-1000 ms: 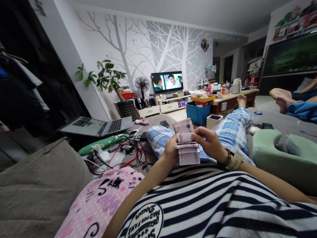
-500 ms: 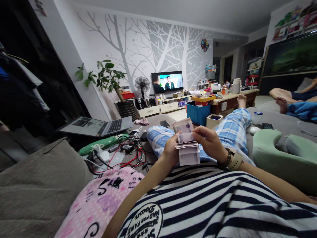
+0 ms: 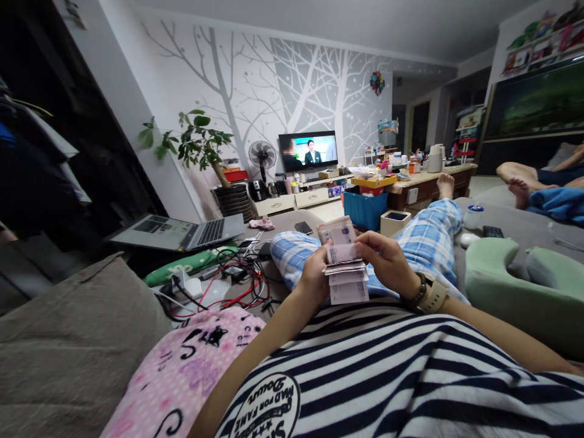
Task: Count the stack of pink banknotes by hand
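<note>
A stack of banknotes (image 3: 347,277) is held over my lap, its notes bent and fanned downward in layers toward my striped shirt. My left hand (image 3: 316,271) is closed round the left side of the stack, thumb on top. From the right, my right hand (image 3: 387,258) pinches the upper right edge of a note between thumb and fingers. The far end of the stack stands up beyond my hands. A bracelet and a watch (image 3: 432,296) are on my right wrist. Beneath the notes are my blue plaid trousers (image 3: 301,252).
To the left lie a laptop (image 3: 212,232), tangled cables (image 3: 255,286) and a pink cloth (image 3: 205,359). A green neck pillow (image 3: 493,267) sits at the right. Ahead are a phone (image 3: 303,227), a bin (image 3: 393,224) and a laden table (image 3: 460,173). Another person's legs (image 3: 520,176) show far right.
</note>
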`<state>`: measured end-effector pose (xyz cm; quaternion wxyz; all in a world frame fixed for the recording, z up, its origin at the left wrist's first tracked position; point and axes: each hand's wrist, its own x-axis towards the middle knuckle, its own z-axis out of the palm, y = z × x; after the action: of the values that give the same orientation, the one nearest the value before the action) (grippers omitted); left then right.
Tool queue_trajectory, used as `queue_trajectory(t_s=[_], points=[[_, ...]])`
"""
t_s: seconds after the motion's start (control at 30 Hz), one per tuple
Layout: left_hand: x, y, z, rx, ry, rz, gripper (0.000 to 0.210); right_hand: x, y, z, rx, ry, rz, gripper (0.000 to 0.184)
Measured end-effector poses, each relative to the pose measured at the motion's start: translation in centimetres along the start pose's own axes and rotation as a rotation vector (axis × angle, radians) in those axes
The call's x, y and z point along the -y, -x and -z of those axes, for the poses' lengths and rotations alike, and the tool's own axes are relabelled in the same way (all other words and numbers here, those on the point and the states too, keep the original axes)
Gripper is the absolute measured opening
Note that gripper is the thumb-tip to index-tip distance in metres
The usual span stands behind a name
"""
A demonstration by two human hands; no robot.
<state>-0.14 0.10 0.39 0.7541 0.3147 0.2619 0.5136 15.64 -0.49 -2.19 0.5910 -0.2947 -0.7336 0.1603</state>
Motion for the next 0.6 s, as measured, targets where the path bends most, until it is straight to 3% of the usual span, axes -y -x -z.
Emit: queue_trajectory(t_s=[0.6], points=[[-0.12,0.04,0.49,0.009,0.026,0.061,0.043,0.64,0.1,0.16,0.013,0.021,0.048,0.027]])
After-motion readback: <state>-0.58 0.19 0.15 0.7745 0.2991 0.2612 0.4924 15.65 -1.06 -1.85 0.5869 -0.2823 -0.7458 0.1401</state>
